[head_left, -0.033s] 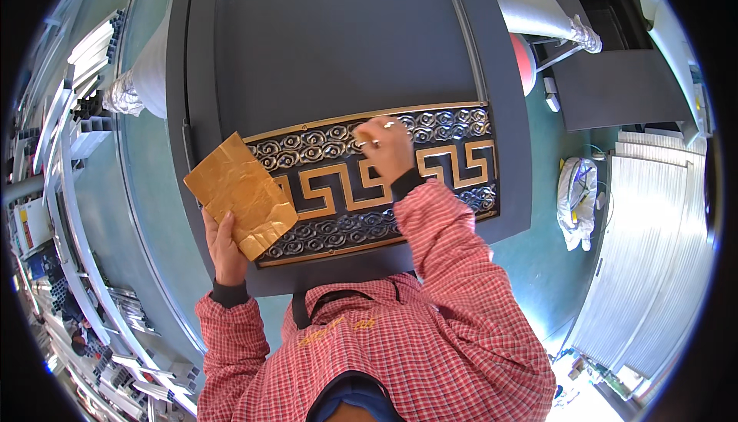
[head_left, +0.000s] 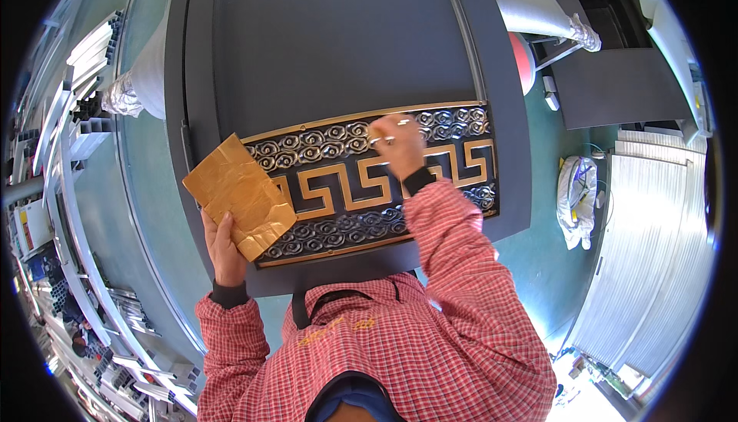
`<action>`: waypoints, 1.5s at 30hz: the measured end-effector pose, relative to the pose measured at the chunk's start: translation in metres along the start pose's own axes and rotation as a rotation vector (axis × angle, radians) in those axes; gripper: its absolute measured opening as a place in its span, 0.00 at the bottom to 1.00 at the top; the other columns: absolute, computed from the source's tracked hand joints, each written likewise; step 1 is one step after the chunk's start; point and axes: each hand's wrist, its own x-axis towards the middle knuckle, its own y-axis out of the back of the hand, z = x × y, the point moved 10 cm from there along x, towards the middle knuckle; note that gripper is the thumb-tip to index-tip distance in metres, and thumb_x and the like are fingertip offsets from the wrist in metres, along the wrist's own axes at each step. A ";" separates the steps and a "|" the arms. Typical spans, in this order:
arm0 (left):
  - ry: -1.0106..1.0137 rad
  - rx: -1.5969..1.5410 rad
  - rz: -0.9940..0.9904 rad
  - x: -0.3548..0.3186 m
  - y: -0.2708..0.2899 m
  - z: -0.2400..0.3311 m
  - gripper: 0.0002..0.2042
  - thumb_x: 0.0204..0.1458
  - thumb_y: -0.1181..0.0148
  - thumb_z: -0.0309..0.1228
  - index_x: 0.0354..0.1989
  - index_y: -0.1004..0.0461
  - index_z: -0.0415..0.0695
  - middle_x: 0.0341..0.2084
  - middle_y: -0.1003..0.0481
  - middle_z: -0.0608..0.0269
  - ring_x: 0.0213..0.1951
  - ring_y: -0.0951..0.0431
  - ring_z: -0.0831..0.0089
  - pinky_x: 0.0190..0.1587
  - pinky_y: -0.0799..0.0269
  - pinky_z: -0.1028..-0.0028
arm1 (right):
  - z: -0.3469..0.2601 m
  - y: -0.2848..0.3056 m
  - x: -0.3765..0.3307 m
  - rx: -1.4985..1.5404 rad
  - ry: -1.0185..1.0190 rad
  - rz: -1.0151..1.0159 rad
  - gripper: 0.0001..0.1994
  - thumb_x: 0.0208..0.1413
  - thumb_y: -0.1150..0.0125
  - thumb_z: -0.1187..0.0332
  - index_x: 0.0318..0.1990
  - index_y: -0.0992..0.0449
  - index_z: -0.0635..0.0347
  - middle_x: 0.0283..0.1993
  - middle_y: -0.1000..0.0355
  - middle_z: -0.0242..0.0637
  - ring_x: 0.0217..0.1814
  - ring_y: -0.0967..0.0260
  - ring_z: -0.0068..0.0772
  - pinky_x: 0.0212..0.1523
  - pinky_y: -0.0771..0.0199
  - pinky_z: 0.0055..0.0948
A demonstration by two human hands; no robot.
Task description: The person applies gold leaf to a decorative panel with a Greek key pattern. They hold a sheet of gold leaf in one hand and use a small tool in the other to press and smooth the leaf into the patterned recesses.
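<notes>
Where the picture bends toward its left rim, racks of pale metal profiles (head_left: 73,99) stand stacked on end and a foil-wrapped bundle (head_left: 127,93) lies against the left edge of the big dark door panel (head_left: 338,38) that fills the middle. Next comes the left hand (head_left: 221,251), raised beside the panel's lower left corner, its fingers closed round the bottom of a crumpled golden sheet (head_left: 237,193) that it holds upright; the sheet is a creased rectangle, tilted, its right corner overlapping the left end of the ornamental band (head_left: 330,184). That band runs crosswise over the panel's lower part, its long axis left to right: a strip of grey-silver scrolls above, a gold angular key pattern on black in the middle, another scroll strip below, all framed in thin gold lines. The right hand (head_left: 396,145) rests on the upper scroll strip right of the band's middle, fingers curled and pinched together against the relief; whether they grip some small tool or pad I cannot tell, only that a glint shows at the knuckles. So the golden sheet lies to the left of and lower than the right hand, with the left hand by far the nearer, already holding it. Farther right, beyond the panel's right edge, a red round object (head_left: 523,61) shows partly, then a white bag (head_left: 578,195) on the green floor (head_left: 538,153), and corrugated white sheeting (head_left: 653,253) at the right rim.
</notes>
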 end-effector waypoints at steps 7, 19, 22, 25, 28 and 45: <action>-0.003 -0.028 -0.004 -0.002 -0.002 -0.011 0.21 0.60 0.60 0.21 0.63 0.48 0.41 0.55 0.35 0.56 0.54 0.31 0.69 0.55 0.32 0.71 | 0.082 0.068 -0.016 -0.037 -0.204 0.054 0.11 0.39 0.37 0.78 0.32 0.22 0.51 0.35 0.26 0.33 0.41 0.30 0.38 0.45 0.29 0.38; -0.022 0.011 -0.018 -0.008 -0.025 -0.014 0.22 0.60 0.59 0.22 0.64 0.47 0.41 0.56 0.36 0.57 0.56 0.32 0.69 0.58 0.35 0.71 | 0.138 0.117 -0.016 -0.198 -0.224 0.226 0.10 0.38 0.36 0.78 0.31 0.21 0.51 0.37 0.26 0.34 0.41 0.30 0.40 0.41 0.27 0.37; -0.002 -0.006 -0.007 -0.008 -0.036 -0.019 0.22 0.60 0.59 0.22 0.64 0.48 0.41 0.56 0.35 0.57 0.55 0.31 0.69 0.57 0.34 0.72 | 0.096 0.076 -0.007 -0.122 -0.165 0.144 0.13 0.38 0.36 0.78 0.33 0.21 0.49 0.36 0.27 0.33 0.45 0.31 0.40 0.46 0.29 0.37; -0.023 0.029 -0.005 -0.009 -0.047 -0.015 0.22 0.60 0.59 0.22 0.64 0.48 0.41 0.55 0.36 0.56 0.54 0.31 0.69 0.56 0.33 0.72 | 0.057 0.043 0.004 0.048 -0.055 0.012 0.10 0.40 0.35 0.75 0.33 0.21 0.51 0.36 0.27 0.33 0.44 0.31 0.39 0.47 0.31 0.38; -0.049 0.043 0.007 -0.010 -0.048 -0.012 0.22 0.60 0.59 0.22 0.64 0.49 0.41 0.55 0.36 0.56 0.54 0.31 0.68 0.56 0.33 0.72 | 0.085 0.072 0.012 -0.075 -0.089 0.067 0.08 0.39 0.34 0.73 0.31 0.21 0.52 0.33 0.27 0.34 0.41 0.30 0.40 0.42 0.31 0.40; -0.044 0.015 0.016 -0.020 -0.074 -0.030 0.21 0.60 0.59 0.22 0.63 0.47 0.40 0.54 0.35 0.56 0.53 0.30 0.69 0.55 0.32 0.72 | 0.166 0.131 0.006 -0.119 -0.202 0.185 0.05 0.41 0.35 0.73 0.29 0.21 0.52 0.34 0.27 0.34 0.40 0.29 0.42 0.39 0.29 0.38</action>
